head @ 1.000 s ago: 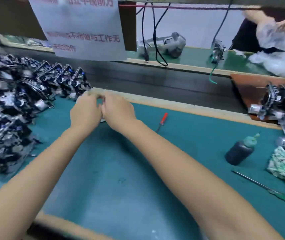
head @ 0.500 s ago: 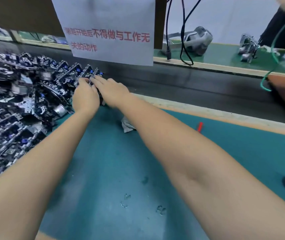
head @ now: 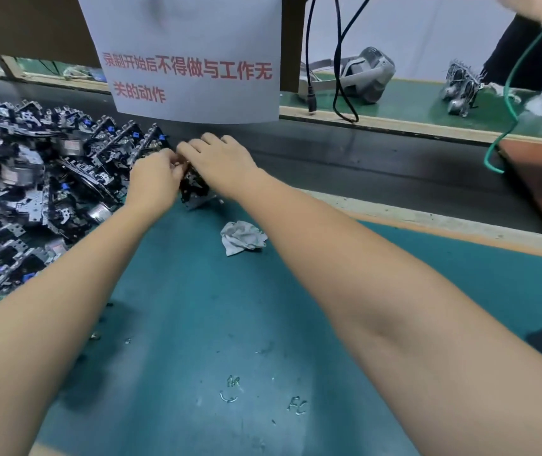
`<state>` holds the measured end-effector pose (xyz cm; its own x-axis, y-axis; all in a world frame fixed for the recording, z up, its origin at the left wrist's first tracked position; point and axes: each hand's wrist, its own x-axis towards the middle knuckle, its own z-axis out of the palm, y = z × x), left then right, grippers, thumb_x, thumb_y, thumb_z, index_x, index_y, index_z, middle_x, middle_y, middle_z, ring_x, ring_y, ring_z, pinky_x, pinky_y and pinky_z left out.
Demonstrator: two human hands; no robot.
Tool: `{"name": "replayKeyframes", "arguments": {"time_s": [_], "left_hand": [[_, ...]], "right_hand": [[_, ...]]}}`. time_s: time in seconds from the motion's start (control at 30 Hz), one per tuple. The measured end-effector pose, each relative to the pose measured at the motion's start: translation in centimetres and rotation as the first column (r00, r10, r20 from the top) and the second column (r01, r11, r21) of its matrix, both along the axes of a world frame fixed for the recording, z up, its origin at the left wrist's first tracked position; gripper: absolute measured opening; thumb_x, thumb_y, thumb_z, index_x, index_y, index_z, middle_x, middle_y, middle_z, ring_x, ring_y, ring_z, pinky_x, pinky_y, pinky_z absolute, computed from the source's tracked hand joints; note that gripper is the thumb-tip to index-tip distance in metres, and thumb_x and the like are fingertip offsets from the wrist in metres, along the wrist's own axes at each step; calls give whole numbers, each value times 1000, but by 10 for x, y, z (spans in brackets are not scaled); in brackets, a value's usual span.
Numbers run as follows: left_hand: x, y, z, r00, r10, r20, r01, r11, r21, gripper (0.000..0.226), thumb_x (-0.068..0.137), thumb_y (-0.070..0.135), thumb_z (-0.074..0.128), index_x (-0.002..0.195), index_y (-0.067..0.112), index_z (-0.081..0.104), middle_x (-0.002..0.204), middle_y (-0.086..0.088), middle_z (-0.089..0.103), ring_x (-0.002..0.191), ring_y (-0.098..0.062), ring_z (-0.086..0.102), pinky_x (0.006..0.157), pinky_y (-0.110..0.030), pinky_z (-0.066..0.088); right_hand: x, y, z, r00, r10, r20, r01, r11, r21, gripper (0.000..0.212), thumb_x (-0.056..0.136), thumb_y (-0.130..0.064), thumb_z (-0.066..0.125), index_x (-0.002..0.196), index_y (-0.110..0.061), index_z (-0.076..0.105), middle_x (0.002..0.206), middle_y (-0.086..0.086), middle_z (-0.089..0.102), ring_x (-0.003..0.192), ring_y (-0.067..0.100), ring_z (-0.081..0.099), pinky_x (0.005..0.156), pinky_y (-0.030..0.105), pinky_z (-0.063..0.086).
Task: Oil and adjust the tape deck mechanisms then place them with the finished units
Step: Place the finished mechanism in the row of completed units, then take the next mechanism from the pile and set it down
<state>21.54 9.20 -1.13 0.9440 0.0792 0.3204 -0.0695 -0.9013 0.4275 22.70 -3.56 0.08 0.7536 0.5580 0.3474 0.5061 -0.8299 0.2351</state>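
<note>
A: Hands first, then. What were they doing?

B: The left hand (head: 153,179) and the right hand (head: 220,162) were both curled round one tape deck mechanism (head: 195,189), pinching it from either side. It sat between them, its lower edge showing just below the knuckles and close above the worktop (head: 197,307).

A: And relative to the pile of finished units (head: 33,179)?

B: Right at the pile's near-right edge, touching or almost touching the outermost units; I could not tell which.

A: So what might have gone wrong?

B: My guess: the pile looked loose and tangled, brackets jutting everywhere. Setting the mechanism down carelessly could have snagged a lever on a neighbour and undone the adjustment, or started units sliding off the pile toward the conveyor belt (head: 361,159) behind it.

A: Anything else near the pile?

B: A crumpled rag (head: 242,237) lay to its right on the worktop, well below the hands. A fresh oiled part dragged across it could have picked up lint.
</note>
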Motion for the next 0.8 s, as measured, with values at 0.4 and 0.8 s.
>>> {"name": "replayKeyframes", "arguments": {"time_s": [0.4,0.8], "left_hand": [[-98,-65,28,747,-602,283,535,796,281,17,90,18,64,96,5,73,81,-11,72,69,-30,66,65,-35,48],[-238,-175,-44,248,-891,381,753,425,502,32,97,1,42,115,3,68,74,-7,68,57,-20,62,41,-30,46]], "right_hand": [[-117,-124,24,993,-56,-108,70,989,131,33,86,-28,65,114,-17,51,112,-1,58,103,21,49,71,30,32],[-325,-241,-36,952,-178,250,165,984,72,15,88,-7,60,73,-11,61,70,5,56,61,26,50,62,32,37]]}}
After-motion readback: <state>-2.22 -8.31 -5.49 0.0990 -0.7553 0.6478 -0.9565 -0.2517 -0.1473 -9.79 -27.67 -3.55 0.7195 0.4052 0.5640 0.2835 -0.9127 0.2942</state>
